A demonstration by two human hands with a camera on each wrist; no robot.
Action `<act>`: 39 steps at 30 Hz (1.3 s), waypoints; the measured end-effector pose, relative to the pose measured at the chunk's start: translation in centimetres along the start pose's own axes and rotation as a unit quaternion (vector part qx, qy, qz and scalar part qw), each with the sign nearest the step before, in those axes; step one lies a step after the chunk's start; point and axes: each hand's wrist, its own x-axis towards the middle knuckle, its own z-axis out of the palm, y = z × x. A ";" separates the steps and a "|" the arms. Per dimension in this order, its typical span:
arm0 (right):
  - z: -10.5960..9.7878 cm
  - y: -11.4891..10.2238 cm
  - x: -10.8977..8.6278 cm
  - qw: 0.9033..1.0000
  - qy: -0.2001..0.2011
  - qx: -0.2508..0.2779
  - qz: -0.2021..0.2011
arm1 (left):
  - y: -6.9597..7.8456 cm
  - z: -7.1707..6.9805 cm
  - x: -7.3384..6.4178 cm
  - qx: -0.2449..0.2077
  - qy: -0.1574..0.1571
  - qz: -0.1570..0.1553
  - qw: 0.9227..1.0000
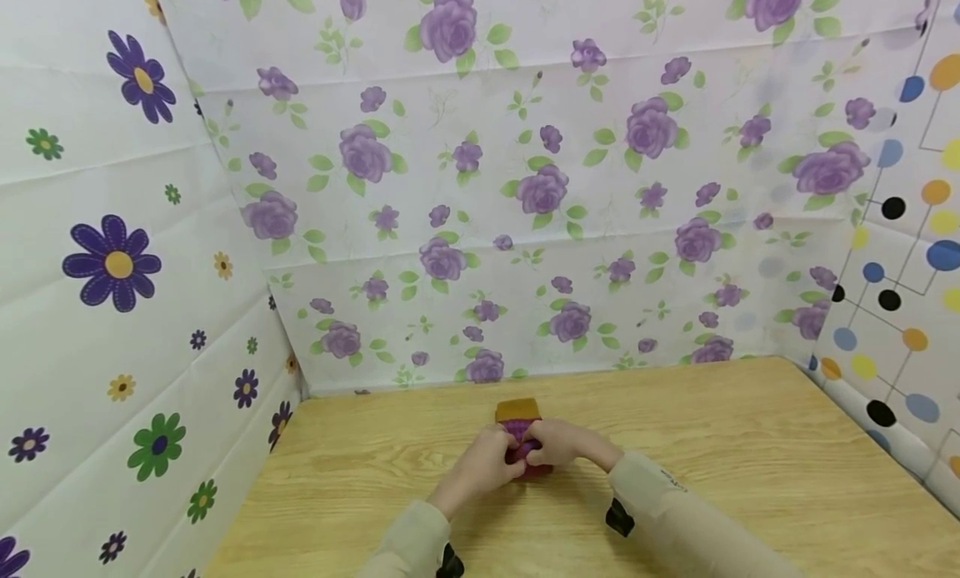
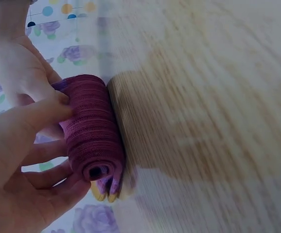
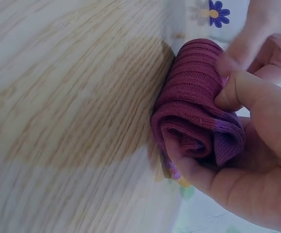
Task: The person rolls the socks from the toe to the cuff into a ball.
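Note:
A pair of socks lies on the table, its maroon ribbed part rolled into a thick bundle and its yellow toe ends lying flat toward the back. My left hand holds one end of the roll, thumb on the near side and fingers around the far side, as the left wrist view of the roll shows. From the other end, my right hand grips the bundle. In the right wrist view its thumb presses the ribbed knit, and a finger reaches into the folded end beside a purple patch.
The light wood table spreads out around both hands. A floral sheet hangs behind its back edge, with a daisy-print sheet on the left and a dotted sheet on the right.

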 end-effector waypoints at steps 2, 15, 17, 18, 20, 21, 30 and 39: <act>-0.1 -0.1 -0.1 1.000 0.001 0.002 0.004 | 0.1 0.0 0.0 0.019 -0.006 -0.003 1.000; 0.2 0.3 -0.2 0.998 0.031 0.042 0.034 | 0.8 1.0 0.3 0.180 -0.029 0.018 0.983; 0.2 0.5 -0.2 0.998 0.032 0.047 0.032 | 0.7 1.0 0.4 0.177 -0.032 0.019 0.984; 0.2 0.6 -0.2 0.998 0.033 0.048 0.031 | 0.7 1.0 0.4 0.172 -0.032 0.021 0.984; 0.2 0.7 -0.4 0.997 0.039 0.053 0.029 | 0.7 1.0 0.5 0.164 -0.036 0.025 0.985; 0.2 0.8 -0.4 0.997 0.043 0.056 0.029 | 0.6 0.9 0.5 0.162 -0.038 0.027 0.986; 0.5 0.6 -1.2 0.990 0.099 0.080 0.057 | 0.1 0.7 1.1 0.149 -0.046 0.062 0.986; 0.9 -0.2 -1.9 0.982 0.183 0.020 0.038 | 0.4 0.1 1.6 0.122 -0.059 0.052 0.989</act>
